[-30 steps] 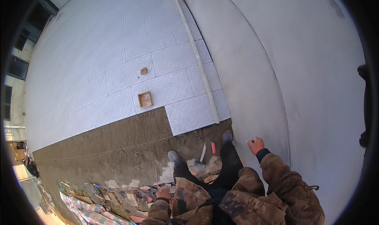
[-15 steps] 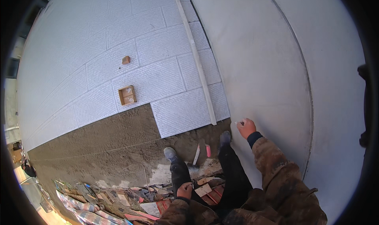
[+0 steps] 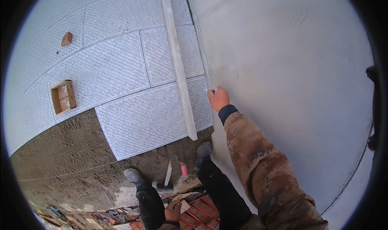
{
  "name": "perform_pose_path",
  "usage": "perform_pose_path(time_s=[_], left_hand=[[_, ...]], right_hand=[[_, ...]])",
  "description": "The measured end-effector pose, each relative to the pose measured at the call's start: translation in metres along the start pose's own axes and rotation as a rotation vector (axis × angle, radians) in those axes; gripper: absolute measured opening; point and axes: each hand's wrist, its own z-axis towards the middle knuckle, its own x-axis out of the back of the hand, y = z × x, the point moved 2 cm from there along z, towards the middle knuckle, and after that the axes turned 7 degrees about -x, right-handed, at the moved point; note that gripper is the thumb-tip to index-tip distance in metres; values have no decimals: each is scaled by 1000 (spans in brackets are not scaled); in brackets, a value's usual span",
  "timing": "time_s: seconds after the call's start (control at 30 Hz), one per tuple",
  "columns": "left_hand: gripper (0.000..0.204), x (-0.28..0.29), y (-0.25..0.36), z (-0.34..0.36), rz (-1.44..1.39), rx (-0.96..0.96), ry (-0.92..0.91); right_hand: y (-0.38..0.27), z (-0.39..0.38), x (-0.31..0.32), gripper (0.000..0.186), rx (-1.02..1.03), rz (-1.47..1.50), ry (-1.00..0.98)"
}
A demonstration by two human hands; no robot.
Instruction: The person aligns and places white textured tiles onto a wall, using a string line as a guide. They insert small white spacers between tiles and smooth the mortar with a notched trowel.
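Note:
My right hand (image 3: 218, 98) is held out at the wall (image 3: 283, 88), beside the right edge of the nearest ribbed grey floor tile (image 3: 149, 121). Its fingers pinch a small white piece (image 3: 208, 91), too small to name. Low in front of me, my left hand (image 3: 173, 210) is closed; whether anything is in it is hidden. A long straight bar (image 3: 179, 68) lies across the tiles, left of my right hand. Between my feet rest a mallet with a white handle (image 3: 168, 173) and a tool with a pink handle (image 3: 184, 169).
A small open cardboard box (image 3: 69, 94) and a brown block (image 3: 66, 39) sit on the laid tiles. Wet mortar (image 3: 68, 149) borders the tiles, with a string (image 3: 72, 174) stretched over it. Red boxes (image 3: 200, 212) and scrap pieces lie behind my feet.
My right hand has moved forward along the wall to the tile's edge, still pinching the white piece. My view has come closer and turned right. The left hand stays low and closed.

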Motion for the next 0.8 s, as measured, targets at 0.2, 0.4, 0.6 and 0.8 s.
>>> perform_pose_path(time_s=[0.2,0.4,0.6,0.8], left_hand=[[33,-13,42,25,-209,-105,-143],[32,-13,100,26,-179,-136,-166],[31,-15,126,31,-205,-78,-148],[30,-16,118,34,-112,-191,-143]], right_hand=[[22,73,-59,19,127,-50,41],[32,107,-89,20,253,-237,96],[34,114,-93,19,262,-180,105],[29,118,-91,19,278,-269,27]])
